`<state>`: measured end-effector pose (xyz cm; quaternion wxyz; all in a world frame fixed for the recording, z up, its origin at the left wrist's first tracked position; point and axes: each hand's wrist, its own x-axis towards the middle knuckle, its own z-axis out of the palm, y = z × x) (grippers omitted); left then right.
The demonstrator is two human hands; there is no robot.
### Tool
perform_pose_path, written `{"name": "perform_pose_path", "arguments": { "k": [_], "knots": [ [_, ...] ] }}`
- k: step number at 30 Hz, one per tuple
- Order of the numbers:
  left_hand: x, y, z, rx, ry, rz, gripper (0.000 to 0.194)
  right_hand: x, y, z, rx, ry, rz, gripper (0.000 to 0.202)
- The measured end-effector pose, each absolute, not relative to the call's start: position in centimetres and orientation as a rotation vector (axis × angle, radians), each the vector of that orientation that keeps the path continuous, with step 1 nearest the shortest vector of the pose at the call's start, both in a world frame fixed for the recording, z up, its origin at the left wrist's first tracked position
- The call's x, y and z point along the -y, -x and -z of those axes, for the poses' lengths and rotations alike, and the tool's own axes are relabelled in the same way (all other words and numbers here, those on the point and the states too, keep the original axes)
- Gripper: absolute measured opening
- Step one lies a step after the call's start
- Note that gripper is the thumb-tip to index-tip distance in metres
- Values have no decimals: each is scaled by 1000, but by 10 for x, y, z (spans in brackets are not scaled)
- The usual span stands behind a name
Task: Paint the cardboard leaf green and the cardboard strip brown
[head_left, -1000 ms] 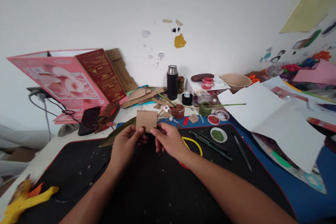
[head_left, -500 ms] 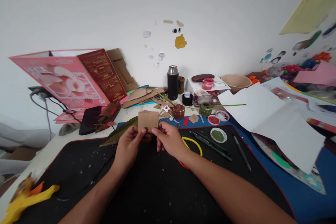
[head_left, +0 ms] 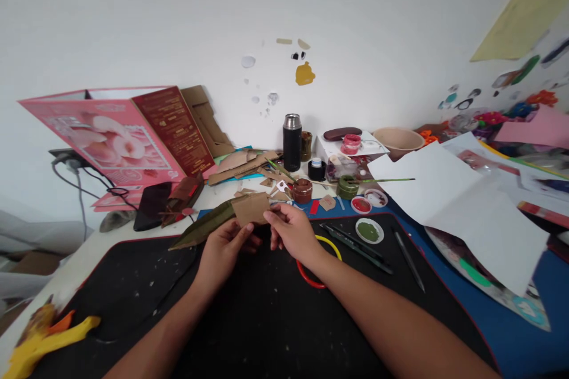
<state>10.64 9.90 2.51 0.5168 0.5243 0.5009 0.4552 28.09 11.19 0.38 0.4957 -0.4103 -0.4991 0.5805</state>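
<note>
Cardboard piece (head_left: 251, 211) is the centre of the clock, 12 being toward the wall (head_left: 200, 23), and it looks held up over the far edge of the black mat (head_left: 267, 325).

Going left to right: yellow tool with an orange trigger (head_left: 56, 340) at 8, big pink box (head_left: 106, 136) at 10, then a dark green leaf-shaped thing (head_left: 202, 229) around 9, its right end hidden behind the cardboard piece. Can't tell if those two touch. Left hand (head_left: 226, 249) at 7 has the bottom edge pinched, thumb in front. Right hand (head_left: 291, 230) at 4 is clamped on the right-hand edge. Brown paint jar (head_left: 302, 191) on the counter (head_left: 95, 249) at 2, yellow-and-red loop (head_left: 331, 243) at 4, green paint lid (head_left: 368, 230) at 3.

Step in hand, I'd say: holding and angling the piece two-handed. Next move calls for a light, even pinch so nothing bends, imo.
</note>
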Motion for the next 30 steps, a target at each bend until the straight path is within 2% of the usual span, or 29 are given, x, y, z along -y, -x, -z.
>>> {"name": "perform_pose_path", "arguments": {
  "k": [6, 19, 25, 30],
  "knots": [
    [-99, -103, -24, -1172, -1074, -1193, 55, -109, -281, -5, 1292, 1000, -1343, 32],
    [-100, -106, -12, -1144, -1095, -1304, 49, -104, -270, -5, 1200, 998, -1476, 43],
    [-101, -106, -14, -1153, -1140, -1238, 50, -109, -273, -3, 1207, 1018, -1502, 36],
    [-99, -98, -25, -1203, -1185, -1177, 53, -108, -281, -5, 1363, 1016, -1367, 25]
  ]
}}
